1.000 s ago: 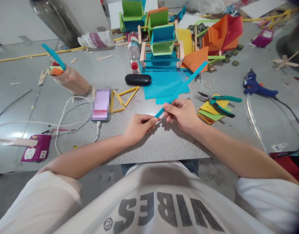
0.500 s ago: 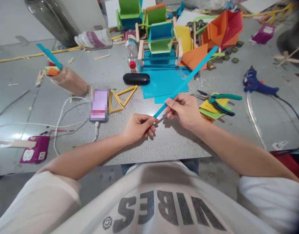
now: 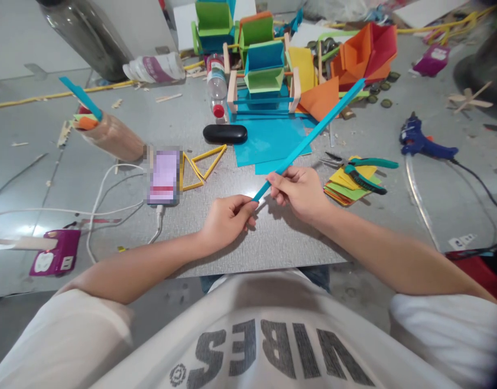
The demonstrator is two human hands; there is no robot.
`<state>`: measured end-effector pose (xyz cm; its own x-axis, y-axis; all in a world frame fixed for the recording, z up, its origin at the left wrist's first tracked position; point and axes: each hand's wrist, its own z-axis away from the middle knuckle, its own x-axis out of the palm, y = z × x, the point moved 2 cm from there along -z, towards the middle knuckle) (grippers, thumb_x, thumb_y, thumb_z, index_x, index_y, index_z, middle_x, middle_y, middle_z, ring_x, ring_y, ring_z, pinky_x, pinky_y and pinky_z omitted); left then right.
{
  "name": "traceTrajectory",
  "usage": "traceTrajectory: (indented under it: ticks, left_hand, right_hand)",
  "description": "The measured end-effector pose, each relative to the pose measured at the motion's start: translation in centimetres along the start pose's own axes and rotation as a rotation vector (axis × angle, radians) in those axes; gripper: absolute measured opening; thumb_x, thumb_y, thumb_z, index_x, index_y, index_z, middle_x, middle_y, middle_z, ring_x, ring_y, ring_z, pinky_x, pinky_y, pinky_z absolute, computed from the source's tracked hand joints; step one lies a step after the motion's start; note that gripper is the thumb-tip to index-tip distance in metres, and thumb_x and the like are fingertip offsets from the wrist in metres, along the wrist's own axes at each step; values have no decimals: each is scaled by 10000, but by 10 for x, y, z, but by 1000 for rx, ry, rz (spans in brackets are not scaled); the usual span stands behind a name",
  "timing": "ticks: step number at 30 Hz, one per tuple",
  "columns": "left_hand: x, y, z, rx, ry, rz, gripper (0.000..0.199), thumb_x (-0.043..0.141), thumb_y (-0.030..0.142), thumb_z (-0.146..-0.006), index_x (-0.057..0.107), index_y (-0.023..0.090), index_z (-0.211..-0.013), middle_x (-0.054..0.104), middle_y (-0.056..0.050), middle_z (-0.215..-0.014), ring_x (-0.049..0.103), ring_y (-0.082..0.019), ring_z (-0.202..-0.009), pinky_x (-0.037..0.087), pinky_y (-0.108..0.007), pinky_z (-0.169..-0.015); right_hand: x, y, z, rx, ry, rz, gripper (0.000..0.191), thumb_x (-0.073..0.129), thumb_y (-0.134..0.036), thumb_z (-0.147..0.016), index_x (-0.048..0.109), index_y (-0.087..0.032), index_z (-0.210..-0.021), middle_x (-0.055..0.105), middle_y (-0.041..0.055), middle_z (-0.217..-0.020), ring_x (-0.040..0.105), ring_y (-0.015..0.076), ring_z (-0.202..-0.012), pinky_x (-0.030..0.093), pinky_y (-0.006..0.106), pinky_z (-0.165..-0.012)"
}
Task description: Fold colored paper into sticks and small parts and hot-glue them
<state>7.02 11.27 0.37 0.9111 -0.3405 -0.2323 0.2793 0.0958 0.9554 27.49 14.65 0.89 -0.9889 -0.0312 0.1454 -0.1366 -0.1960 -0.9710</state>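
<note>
**Blue paper strip (image 3: 309,140) held obliquely in both hands**

Above the gray tabletop (image 3: 273,249), its long axis is directed from near left to far right. The near end is pinched by thumb and fingers of the left hand (image 3: 224,222); just beyond, the strip is clamped in the right hand's (image 3: 304,195) fingertips. Both forearms are angled inward.

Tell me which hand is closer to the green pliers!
Right. The right hand is just left of the pliers, not touching them; the left hand is farther left, beyond the right hand.
</note>
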Motion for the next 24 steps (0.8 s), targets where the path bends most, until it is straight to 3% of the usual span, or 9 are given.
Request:
traceTrajectory:
  ticks: [4,11,16,19,24]
  left_hand:
    - [-1,1,2,37,45,-98,268,699,401,-1084,842,176,-1058,746,4,-625,615,-105,-520,460,-235,-558]
    - [3,-6,5,32,22,-42,298,699,440,-1091,827,173,-1059,760,-13,-653,679,-125,-556,525,-240,-592]
    - [6,-5,-2,-36,-135,228,454,823,595,-970,810,143,-1005,862,-118,-915,817,-190,-751,671,-308,-726]
    - [8,-5,-9,-65,-213,331,540,850,654,-927,821,122,-1015,866,-150,-980,830,-203,-754,697,-328,-710]
    - [8,-7,-9,-81,-114,334,444,890,549,-925,840,118,-1018,850,-114,-878,812,-172,-728,699,-300,-720]
  right_hand:
    - [-3,-5,-3,-27,-4,-42,574,1040,-689,-653,736,-205,-701,705,5,-594,523,77,-434,420,236,-398]
    - [-4,-6,-4,-7,-47,-53,575,1042,-681,-640,733,-202,-719,694,2,-580,511,83,-428,395,251,-401]
    - [-1,-2,0,26,-161,58,547,1035,-648,-682,719,-203,-719,735,17,-602,588,106,-442,456,246,-421]
    - [5,1,5,53,-206,96,554,1034,-632,-698,685,-201,-698,753,35,-615,637,120,-466,499,239,-439]
    - [7,2,8,29,-110,116,587,1028,-656,-705,645,-212,-674,760,32,-626,636,111,-452,475,219,-406]
